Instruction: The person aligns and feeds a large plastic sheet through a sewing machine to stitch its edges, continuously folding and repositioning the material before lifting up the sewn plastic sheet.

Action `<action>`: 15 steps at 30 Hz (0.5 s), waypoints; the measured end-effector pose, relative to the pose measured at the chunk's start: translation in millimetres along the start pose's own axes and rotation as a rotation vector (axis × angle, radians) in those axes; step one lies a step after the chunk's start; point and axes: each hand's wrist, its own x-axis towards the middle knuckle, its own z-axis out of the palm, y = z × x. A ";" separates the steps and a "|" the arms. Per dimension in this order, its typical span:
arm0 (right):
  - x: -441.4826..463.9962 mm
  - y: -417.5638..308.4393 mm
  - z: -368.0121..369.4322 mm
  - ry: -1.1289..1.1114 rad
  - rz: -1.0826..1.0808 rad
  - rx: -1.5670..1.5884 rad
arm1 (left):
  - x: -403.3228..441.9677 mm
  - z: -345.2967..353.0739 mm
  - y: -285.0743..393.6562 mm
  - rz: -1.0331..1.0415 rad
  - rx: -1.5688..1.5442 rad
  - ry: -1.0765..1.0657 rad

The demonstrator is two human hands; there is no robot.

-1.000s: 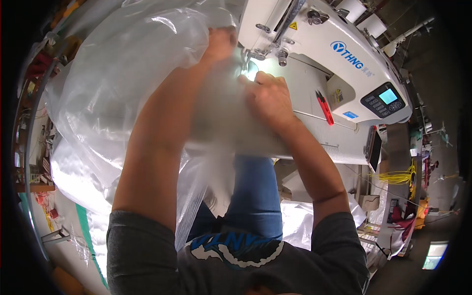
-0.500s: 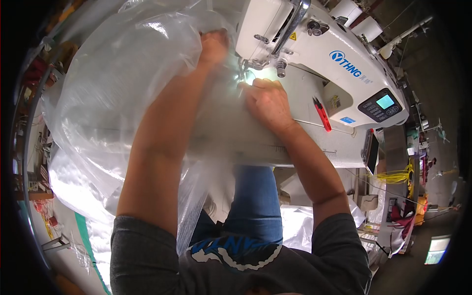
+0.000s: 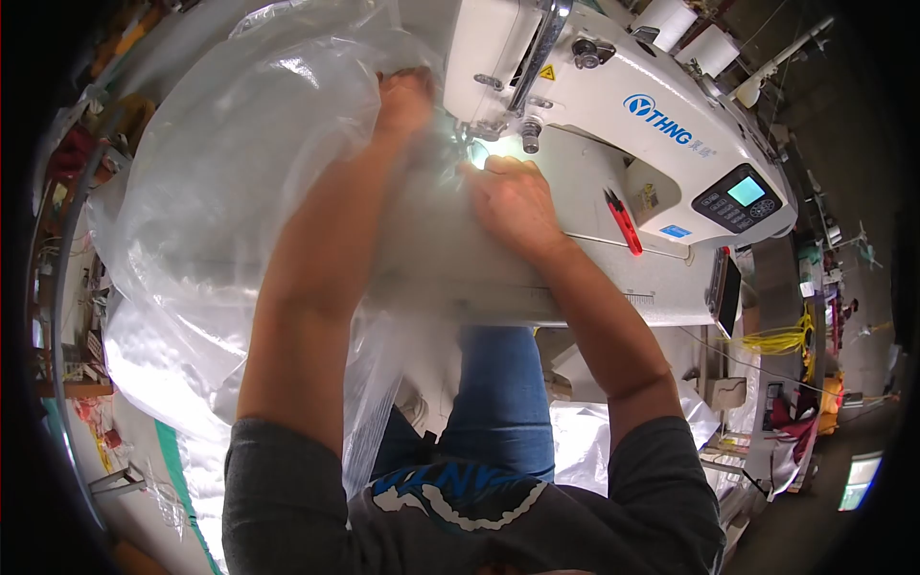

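Observation:
A large translucent plastic sheet point(image 3: 220, 172) is heaped over the left of the sewing table and hangs down its front. My left hand point(image 3: 405, 96) is on the sheet just left of the white sewing machine's head point(image 3: 489, 67), its fingers curled and partly hidden by plastic and blur. Close to the lit needle area, my right hand point(image 3: 511, 196) has its fingers pinched together on the edge of the plastic sheet. The needle itself is too small and glaring to make out.
Red snips point(image 3: 623, 222) lie on the table point(image 3: 589, 259) right of my right hand. A phone-like dark device point(image 3: 726, 290) stands at the table's right edge. White thread cones point(image 3: 668, 23) are behind the machine, and a yellow cord bundle point(image 3: 781, 338) hangs at the right.
The machine appears slightly further left in view. My left hand has shifted slightly down and left, while my right hand stays beside the needle area, still pinched.

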 end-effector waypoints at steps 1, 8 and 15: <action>-0.1 -0.5 -1.7 -0.068 0.036 -0.024 | -2.1 -5.4 1.1 0.005 0.032 -0.026; -5.6 -15.0 -18.3 -0.036 -0.273 0.041 | -70.1 -109.3 5.9 0.008 0.110 -0.270; -70.7 -140.6 -28.8 -0.038 -0.632 0.244 | -220.7 -288.1 18.2 -0.314 0.490 0.010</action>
